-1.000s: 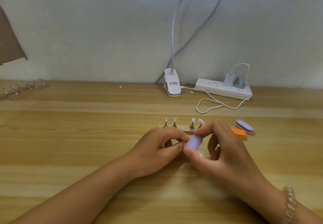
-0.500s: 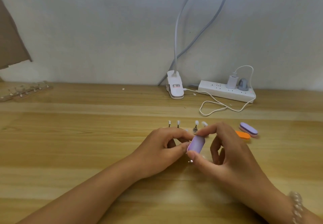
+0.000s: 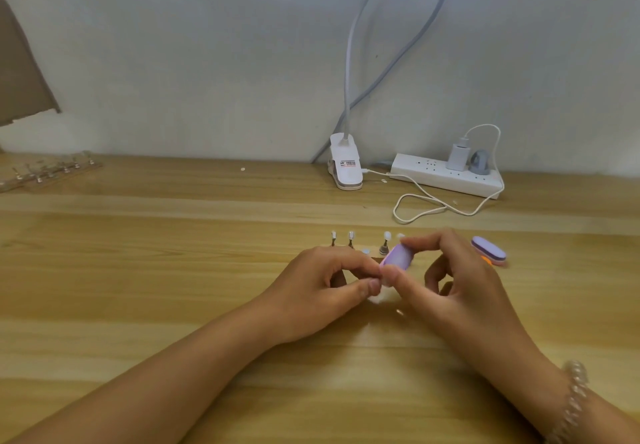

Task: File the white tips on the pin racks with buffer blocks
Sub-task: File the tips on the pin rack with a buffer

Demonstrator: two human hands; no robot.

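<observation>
Here, in the head view, the right hand (image 3: 460,291) pinches a lilac buffer block (image 3: 398,257), a rounded oblong with a matte face, between thumb and forefinger; its other fingers are loosely curled. The left hand (image 3: 322,291) is curled, thumb and forefinger meeting at the block's lower end around a small white tip (image 3: 377,297), which is blurred and mostly hidden. Just behind the hands stands a pin rack (image 3: 366,252), its base largely covered, with 4 thin metal pins showing, each capped by a white tip. Right of the hands lie the spare blocks (image 3: 488,248), a lilac-topped piece over an orange sliver.

The table (image 3: 138,270) is pale wood with long grain bands, set against a plain off-white wall (image 3: 207,62). A second, clear rack (image 3: 52,171) sits at the far left edge. By the wall are a glossy white lamp clip (image 3: 346,163) and a white power strip (image 3: 446,175) holding 2 plugs, with a looped white cable (image 3: 415,208). A clear bead bracelet (image 3: 575,395) circles the right wrist.
</observation>
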